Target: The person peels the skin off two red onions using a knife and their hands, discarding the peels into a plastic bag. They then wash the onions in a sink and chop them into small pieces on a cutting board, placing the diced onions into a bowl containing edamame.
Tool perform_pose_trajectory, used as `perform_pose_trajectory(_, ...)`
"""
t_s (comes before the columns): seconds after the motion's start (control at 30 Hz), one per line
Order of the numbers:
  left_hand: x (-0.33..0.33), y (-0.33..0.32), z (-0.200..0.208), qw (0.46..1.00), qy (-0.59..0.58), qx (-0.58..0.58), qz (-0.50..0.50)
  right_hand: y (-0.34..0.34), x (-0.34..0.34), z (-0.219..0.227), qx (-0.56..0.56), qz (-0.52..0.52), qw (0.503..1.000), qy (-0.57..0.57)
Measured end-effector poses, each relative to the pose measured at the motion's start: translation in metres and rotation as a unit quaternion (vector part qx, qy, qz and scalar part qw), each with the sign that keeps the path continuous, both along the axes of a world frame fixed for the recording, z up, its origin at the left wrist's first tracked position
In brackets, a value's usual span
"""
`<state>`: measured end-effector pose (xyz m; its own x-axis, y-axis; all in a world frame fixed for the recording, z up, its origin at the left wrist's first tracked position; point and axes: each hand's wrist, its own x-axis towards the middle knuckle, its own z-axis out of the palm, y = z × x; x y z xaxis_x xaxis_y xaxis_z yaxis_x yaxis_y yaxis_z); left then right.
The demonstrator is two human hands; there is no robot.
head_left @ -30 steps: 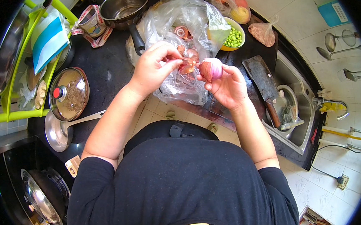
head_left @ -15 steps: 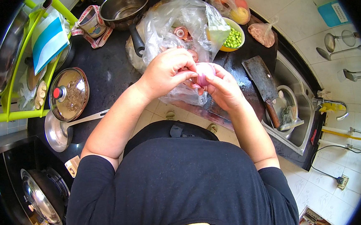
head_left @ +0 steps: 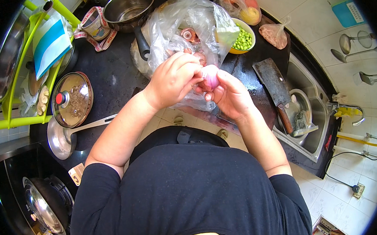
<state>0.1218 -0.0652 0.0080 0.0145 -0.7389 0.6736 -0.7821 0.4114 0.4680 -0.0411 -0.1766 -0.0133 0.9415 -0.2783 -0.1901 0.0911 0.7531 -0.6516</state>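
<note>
The left hand (head_left: pixel 173 80) is again pinching the red onion (head_left: pixel 212 75) held in the right hand (head_left: pixel 234 97) over the counter's (head_left: pixel 109 77) near edge, apparently resuming peeling.

left of the plastic bag (head_left: pixel 210 17) lie the lid (head_left: pixel 79 105) and ladle (head_left: pixel 60 139); right, the bowl (head_left: pixel 241 51) and cleaver (head_left: pixel 271 82).

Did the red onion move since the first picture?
Yes, the red onion has moved a little to the left, farther from the cleaver, which lies in the same place.
</note>
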Motion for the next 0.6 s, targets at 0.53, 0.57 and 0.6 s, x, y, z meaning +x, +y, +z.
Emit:
perform_pose_trajectory(0.53,0.016,-0.001,-0.006,0.986,0.137,0.070,0.065,-0.016,-0.002,-0.006,-0.004,-0.021,1.000,0.002)
perform_pose_trajectory(0.57,0.012,0.000,-0.004,0.981,0.164,0.090,0.055,-0.014,0.000,-0.003,-0.031,-0.023,0.999,-0.005)
perform_pose_trajectory(0.6,0.007,-0.002,-0.002,0.981,0.171,0.074,0.046,-0.012,0.001,-0.001,-0.036,-0.028,0.999,-0.008)
